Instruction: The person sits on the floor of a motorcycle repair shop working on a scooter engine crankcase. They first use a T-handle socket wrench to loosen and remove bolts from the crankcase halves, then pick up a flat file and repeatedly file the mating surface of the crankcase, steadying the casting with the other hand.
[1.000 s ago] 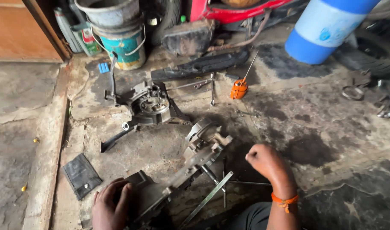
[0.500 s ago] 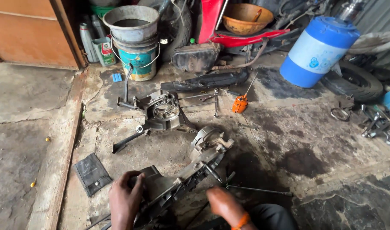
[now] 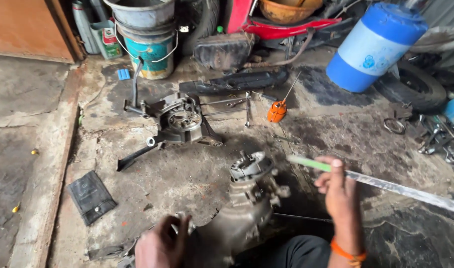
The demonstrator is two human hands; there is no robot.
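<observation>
Since half a second before, the right hand had lifted from low beside the engine casing and now held a long flat metal strip raised across the right of the view, its pale green end poking out to the left past the fingers. Those fingers were curled closed around the strip near that green end, thumb side up, an orange band at the wrist. The strip looked thin and stiff — probably light, likely to flex and swing at its far tip, so a grip closer to the middle would steady it better. The engine casing lay on the oily concrete floor just in front of the person, between the two hands, its round toothed end pointing away; it appeared heavy, rigid and greasy, best taken by the thick body rather than the small protruding fittings. The left hand sat at the near end of the casing with fingers loosely bent and partly spread, touching or nearly touching it — whether it truly gripped I could not tell. Farther off lay a second engine half, an orange oil can and a black pouch.
</observation>
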